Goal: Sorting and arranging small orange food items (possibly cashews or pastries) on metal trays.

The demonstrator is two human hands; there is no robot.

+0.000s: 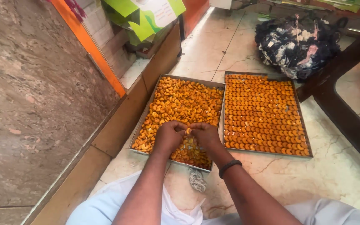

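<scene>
Cashew-shaped orange snacks (pixel 180 102) lie heaped in the left tray (pixel 146 121) at my 12 o'clock; my left hand (pixel 169 135) and right hand (pixel 205 134) pinch pieces together. I'd judge small pinches suit best, copying the rowed right tray (pixel 307 137) at 1 o'clock

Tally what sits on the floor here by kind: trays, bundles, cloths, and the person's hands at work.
Metal trays of orange curved snack pieces: 2 (heaped tray, neatly rowed tray)
Dark rag bundle: 1
Small crumpled cloth: 1
Hands in the heaped tray: 2 (left hand, right hand)
Total: 6
</scene>
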